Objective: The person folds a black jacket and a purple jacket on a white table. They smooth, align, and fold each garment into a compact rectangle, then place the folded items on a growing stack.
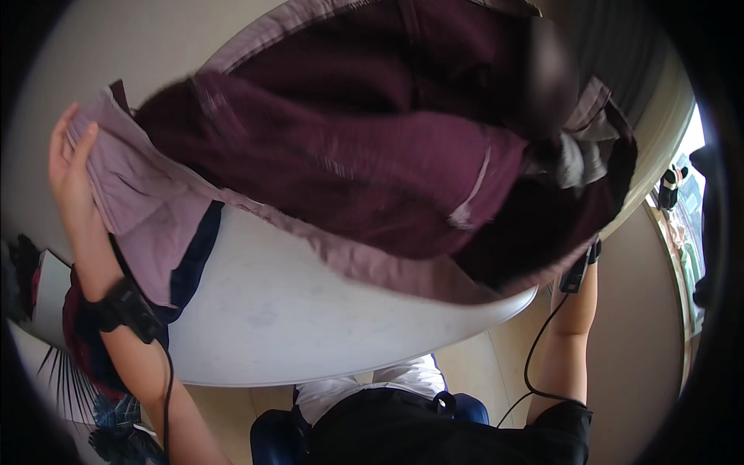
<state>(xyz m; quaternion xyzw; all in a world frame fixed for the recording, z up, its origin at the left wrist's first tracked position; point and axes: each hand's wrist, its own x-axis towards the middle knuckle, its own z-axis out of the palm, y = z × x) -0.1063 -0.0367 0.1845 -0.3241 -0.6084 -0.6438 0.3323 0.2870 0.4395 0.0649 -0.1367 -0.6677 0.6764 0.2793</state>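
A dark maroon garment [360, 145], probably a jacket, spreads over the white table [325, 343] with its inside facing me. It is partly blurred and has a paler mauve border. My left hand [72, 163] pinches a mauve flap [133, 174] at its left end, thumb in front and fingers behind the edge. My right forearm [572, 314] reaches up behind the garment's right end, which hides the right hand. Grey-white cloth [578, 157] shows inside that end. Below the left flap lies navy cloth [197, 261]; whether it belongs to the same garment I cannot tell.
Black devices sit on my left wrist [128, 311] and right wrist [575, 273], with cables [529, 360] trailing down. Maroon and navy fabric [87, 337] hangs by the table's left edge. Thin spiky leaves [70, 378] stand lower left. A bright window [691, 279] is at right.
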